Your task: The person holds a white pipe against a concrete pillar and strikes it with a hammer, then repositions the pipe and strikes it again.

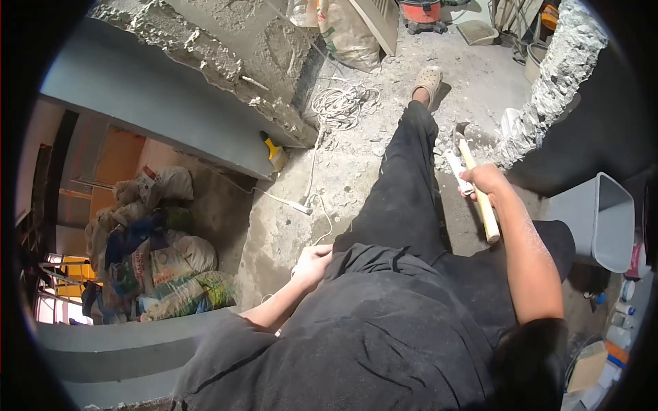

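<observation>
My right hand (488,179) is closed round the pale wooden handle of a hammer (484,211), whose dark metal head points away from me over the rubble. A slim white piece (455,164) lies along the handle in the same grip; its kind is not clear. My left hand (312,266) rests against my dark trousers at the thigh, fingers curled in and their tips hidden. Close by it, a thin white cable (330,218) runs down over the concrete floor.
A coiled white cord (340,104) lies on debris-strewn concrete. A yellow-and-black brush (275,152) stands against the grey ledge. Filled sacks (179,264) are piled lower left. A grey bin (612,222) is at right, below a broken wall edge (558,75). A red machine (421,12) sits far ahead.
</observation>
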Motion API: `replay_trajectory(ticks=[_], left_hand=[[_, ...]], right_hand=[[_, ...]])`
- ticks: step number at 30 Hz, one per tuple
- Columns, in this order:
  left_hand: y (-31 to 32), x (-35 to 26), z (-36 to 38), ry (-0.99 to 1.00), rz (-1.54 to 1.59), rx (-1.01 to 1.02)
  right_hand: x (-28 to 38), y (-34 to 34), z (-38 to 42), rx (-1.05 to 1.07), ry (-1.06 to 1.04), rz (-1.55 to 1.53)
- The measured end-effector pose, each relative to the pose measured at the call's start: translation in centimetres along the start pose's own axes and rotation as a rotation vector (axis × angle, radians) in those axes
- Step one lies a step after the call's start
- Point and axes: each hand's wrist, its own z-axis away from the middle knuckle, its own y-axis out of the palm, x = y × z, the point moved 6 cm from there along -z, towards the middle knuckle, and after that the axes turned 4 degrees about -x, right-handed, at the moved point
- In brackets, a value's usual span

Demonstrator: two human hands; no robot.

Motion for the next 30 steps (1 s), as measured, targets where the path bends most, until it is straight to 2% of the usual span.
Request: replay_trajectory(ticks=[2, 3, 4, 6, 7, 10, 12, 14, 15, 16, 18, 19, 20, 23, 25, 28, 29, 30], left_hand=[[0.5, 0.4, 1.9, -0.092, 0.218, 0.214], [0.0, 3.5, 2.9, -0.394, 0.420, 0.267], [-0.6, 3.3, 2.7, -0.395, 0.418, 0.276], [-0.4, 0.1, 3.2, -0.022, 0.252, 0.607], [-0.3, -1.5, 3.1, 0.088, 0.055, 0.714], [-0.3, -1.7, 2.8, 0.171, 0.012, 0.760], [-1.2, -2.4, 2.9, 0.120, -0.031, 0.708], [-2.0, -2.9, 2.8, 0.176, -0.178, 0.728], [-2.0, -1.5, 2.7, 0.436, -0.273, 0.648], [-1.7, -0.3, 2.8, 0.433, -0.276, 0.643], [-0.9, -0.3, 2.8, 0.574, -0.272, 0.466], [-0.2, -2.4, 3.2, 0.528, -0.224, 0.399], [0.7, -2.8, 3.2, 0.625, -0.182, 0.343], [0.2, -3.1, 3.0, 0.569, -0.218, 0.310], [-0.2, -3.1, 2.9, 0.419, -0.243, 0.384], [-0.3, -2.9, 2.6, 0.394, -0.248, 0.299], [-0.2, -3.2, 2.7, 0.541, -0.224, 0.206], [-0.3, -2.7, 2.8, 0.539, -0.228, 0.209]], right_hand=[[-0.1, 0.1, 0.0, 0.015, 0.012, -0.013], [0.1, 0.4, 0.1, 0.015, 0.021, 0.022], [0.1, 0.3, 0.1, 0.017, 0.033, 0.058], [-0.5, 0.4, -0.8, 0.022, 0.024, 0.055], [-0.3, 0.6, -0.9, 0.036, 0.028, 0.040], [0.7, 1.3, -0.9, 0.068, -0.002, 0.038], [0.6, 0.9, -1.1, 0.033, -0.015, -0.002], [0.8, 0.8, -0.8, 0.052, -0.020, 0.005], [0.7, 0.7, -0.6, 0.050, -0.003, 0.008], [0.6, 0.7, -0.3, 0.048, 0.014, 0.012], [0.5, 0.7, -0.3, 0.057, 0.010, 0.014], [0.4, 0.7, -0.4, 0.047, 0.012, 0.018], [0.2, 0.7, -0.4, 0.039, 0.017, 0.026], [-0.2, 0.8, -0.5, 0.043, 0.011, 0.048], [-0.3, 0.9, -0.5, 0.041, 0.014, 0.061], [-0.2, 1.1, -0.2, 0.013, 0.018, 0.040], [-0.3, 1.1, -0.4, 0.037, 0.013, 0.031], [-0.5, 1.1, -0.4, 0.038, 0.016, 0.026]])
